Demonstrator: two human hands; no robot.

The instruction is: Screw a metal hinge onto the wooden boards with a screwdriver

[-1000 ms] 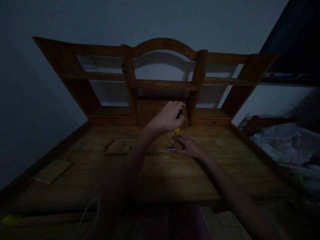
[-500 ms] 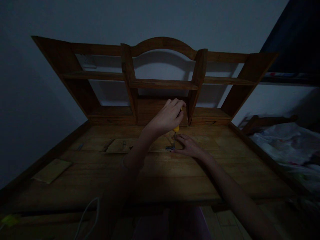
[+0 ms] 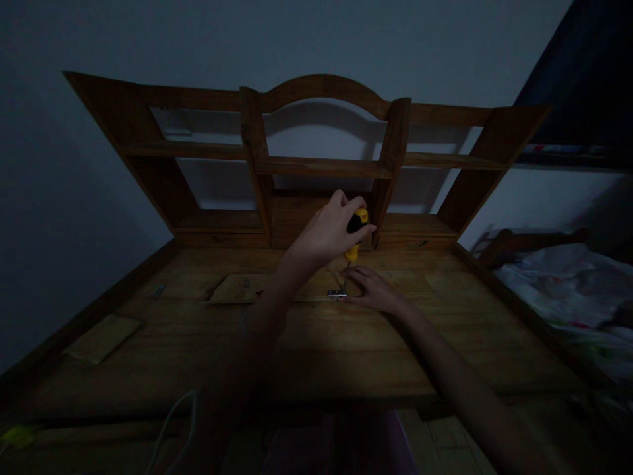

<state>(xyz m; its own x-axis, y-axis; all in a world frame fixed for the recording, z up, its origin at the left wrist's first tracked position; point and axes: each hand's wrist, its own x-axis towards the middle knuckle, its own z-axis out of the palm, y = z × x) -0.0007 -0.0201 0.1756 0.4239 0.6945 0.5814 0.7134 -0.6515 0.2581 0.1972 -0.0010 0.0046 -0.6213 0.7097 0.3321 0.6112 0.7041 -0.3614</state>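
Note:
My left hand (image 3: pixel 329 231) is closed loosely on a screwdriver (image 3: pixel 353 253) with a yellow and black handle. The tool stands nearly upright, its shaft running down to a small shiny metal plate, perhaps a hinge (image 3: pixel 337 293), at the near edge of a thin wooden board (image 3: pixel 237 288). My right hand (image 3: pixel 370 289) spans this board beside the metal piece. Its fingers rest toward the far edge and its thumb at the near edge, with the shaft's tip between them. Whether a screw sits under the tip is too small to tell.
The board lies on a wooden desk (image 3: pixel 346 356) with a shelf unit (image 3: pixel 324 166) at the back. On the left are a flat wooden piece (image 3: pixel 103 338) and a small metal item (image 3: pixel 158 290). A white cable (image 3: pixel 171 415) hangs near the front. White plastic covering (image 3: pixel 568 284) lies at right.
My left hand's fingers have shifted and loosened round the screwdriver handle, baring its black and yellow top. The hand has tilted slightly right. My right hand and the metal piece stay in place.

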